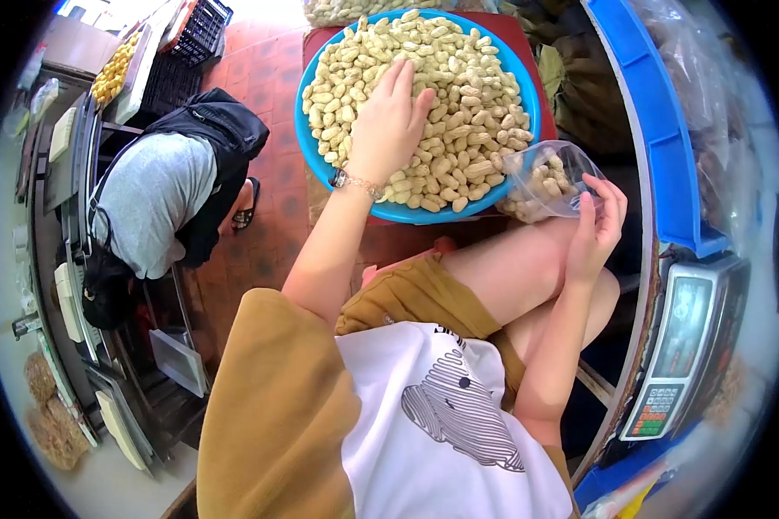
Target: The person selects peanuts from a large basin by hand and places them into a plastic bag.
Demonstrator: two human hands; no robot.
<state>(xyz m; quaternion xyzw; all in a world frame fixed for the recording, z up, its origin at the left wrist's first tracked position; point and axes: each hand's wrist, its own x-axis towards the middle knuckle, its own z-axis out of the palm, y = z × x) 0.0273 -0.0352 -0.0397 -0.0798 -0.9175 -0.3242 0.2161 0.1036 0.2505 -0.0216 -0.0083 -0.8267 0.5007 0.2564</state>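
Observation:
A round blue basin (531, 104) full of unshelled peanuts (459, 95) stands in front of me. My left hand (391, 117), with a bracelet at the wrist, rests palm down on the peanuts left of the middle, its fingers stretched out and the thumb apart. To the right of the basin's lower edge, my right hand (599, 212) has its fingers and thumb closed on the rim of a clear plastic bag (558, 201). Some peanuts lie inside the bag, which is close beside the basin and above my knee.
Left of me, a person in a grey shirt (160, 186) bends over near metal racks. Black crates (201, 35) stand behind them. At the right are a blue tray (658, 112) and a digital scale (679, 337). Red floor tiles (264, 173) show between.

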